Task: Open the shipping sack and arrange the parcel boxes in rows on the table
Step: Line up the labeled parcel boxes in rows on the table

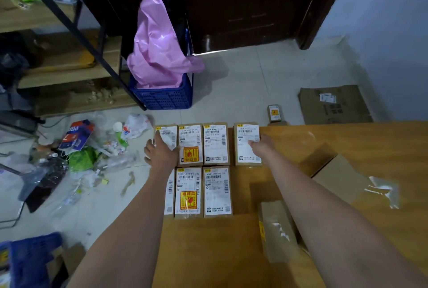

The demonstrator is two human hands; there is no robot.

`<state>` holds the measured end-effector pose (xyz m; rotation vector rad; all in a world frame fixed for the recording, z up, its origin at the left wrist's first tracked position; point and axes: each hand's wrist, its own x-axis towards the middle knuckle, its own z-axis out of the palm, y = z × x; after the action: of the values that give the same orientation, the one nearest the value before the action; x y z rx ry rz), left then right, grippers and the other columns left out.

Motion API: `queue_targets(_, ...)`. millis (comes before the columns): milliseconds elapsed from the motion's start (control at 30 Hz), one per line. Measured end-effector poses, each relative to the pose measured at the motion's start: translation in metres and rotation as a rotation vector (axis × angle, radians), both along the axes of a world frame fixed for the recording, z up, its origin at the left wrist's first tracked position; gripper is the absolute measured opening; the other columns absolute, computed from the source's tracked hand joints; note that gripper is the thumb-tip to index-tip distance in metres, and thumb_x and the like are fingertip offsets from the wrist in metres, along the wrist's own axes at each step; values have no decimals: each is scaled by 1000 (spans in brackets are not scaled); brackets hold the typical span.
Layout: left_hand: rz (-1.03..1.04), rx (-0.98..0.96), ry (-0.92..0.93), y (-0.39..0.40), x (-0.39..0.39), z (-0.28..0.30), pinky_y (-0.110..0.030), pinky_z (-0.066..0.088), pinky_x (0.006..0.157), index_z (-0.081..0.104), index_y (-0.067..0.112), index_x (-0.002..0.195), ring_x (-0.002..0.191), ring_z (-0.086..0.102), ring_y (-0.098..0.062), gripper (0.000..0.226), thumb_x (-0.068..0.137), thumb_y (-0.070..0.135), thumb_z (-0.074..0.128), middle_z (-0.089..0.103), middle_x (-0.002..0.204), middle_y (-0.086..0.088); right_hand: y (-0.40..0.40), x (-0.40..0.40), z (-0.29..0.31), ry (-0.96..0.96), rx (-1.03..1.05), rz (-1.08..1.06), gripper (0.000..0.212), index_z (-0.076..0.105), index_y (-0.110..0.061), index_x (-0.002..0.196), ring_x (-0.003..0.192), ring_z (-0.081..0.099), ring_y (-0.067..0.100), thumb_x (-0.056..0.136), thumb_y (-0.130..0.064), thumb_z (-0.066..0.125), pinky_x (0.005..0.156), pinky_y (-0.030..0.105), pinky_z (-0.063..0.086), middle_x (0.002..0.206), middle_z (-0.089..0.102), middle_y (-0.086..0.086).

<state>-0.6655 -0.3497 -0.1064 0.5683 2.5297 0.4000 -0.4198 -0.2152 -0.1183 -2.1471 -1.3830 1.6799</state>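
Brown parcel boxes with white labels lie in two rows at the left end of the wooden table (347,139). The back row holds several boxes. My left hand (159,151) lies flat, fingers spread, on the far-left box (168,134). My right hand (260,145) grips the right edge of the rightmost box (244,148), which sits a gap apart from the third box (215,142). Three boxes form the front row; my left forearm partly hides its leftmost box (170,192). Two plain brown boxes (276,229) (342,178) lie further right on the table.
On the floor past the table stand a small parcel box (274,112) and flattened cardboard (333,104). A blue crate (162,97) holds a pink bag (157,44). Litter (88,148) covers the floor at left, below a wooden shelf (69,72). Another blue crate (30,260) sits at bottom left.
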Motion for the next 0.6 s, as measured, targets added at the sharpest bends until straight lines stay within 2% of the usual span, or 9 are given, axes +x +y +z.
queue_targets(133, 116, 11, -137, -1, -17, -12, -58, 26, 113, 11, 20, 155, 140, 28, -43, 95, 84, 47, 70, 29, 153, -23, 3, -4, -4, -50, 40, 20, 37, 55, -12, 132, 118, 61, 28, 97, -19, 61, 80, 30, 51, 133, 61, 7)
queue_targets(200, 135, 20, -188, -1, -22, -17, -59, 33, 109, 12, 18, 155, 135, 36, -44, 98, 82, 48, 71, 34, 150, -23, 5, -6, -5, -51, 43, 10, 39, 52, -11, 135, 121, 59, 28, 97, -19, 60, 82, 30, 50, 135, 59, 7)
queue_targets(300, 135, 8, -201, -2, -25, -22, -60, 37, 106, 14, 18, 153, 131, 42, -44, 98, 81, 46, 74, 38, 146, -22, 6, -9, -10, -49, 18, -12, 51, 47, -14, 141, 121, 58, 29, 94, -22, 64, 93, 37, 53, 137, 58, 6)
queue_targets(367, 126, 5, -204, -2, -25, -22, -60, 37, 106, 14, 18, 153, 130, 43, -44, 97, 81, 45, 74, 39, 145, -22, 6, -9, -16, -36, 17, -25, 51, 49, -15, 139, 117, 61, 29, 92, -23, 67, 92, 44, 55, 135, 60, 5)
queue_targets(467, 110, 14, -203, -3, -25, -22, -59, 37, 106, 16, 16, 151, 128, 44, -43, 95, 81, 43, 74, 41, 143, -22, 6, -10, -26, -35, 4, -20, 58, 45, -18, 143, 117, 61, 29, 90, -26, 68, 91, 46, 56, 135, 60, 4)
queue_targets(533, 103, 22, -204, -3, -25, -22, -58, 39, 105, 16, 15, 151, 127, 46, -44, 94, 81, 43, 74, 41, 142, -22, 1, -13, -22, -38, 8, -21, 59, 43, -18, 145, 118, 61, 29, 91, -25, 67, 89, 42, 57, 136, 59, 4)
queue_targets(600, 94, 24, -201, -4, -25, -21, -56, 40, 105, 17, 14, 151, 126, 47, -44, 94, 82, 43, 74, 42, 141, -23, -3, -16, -12, -37, 11, -27, 55, 44, -17, 144, 117, 61, 28, 94, -22, 64, 80, 34, 57, 136, 59, 4)
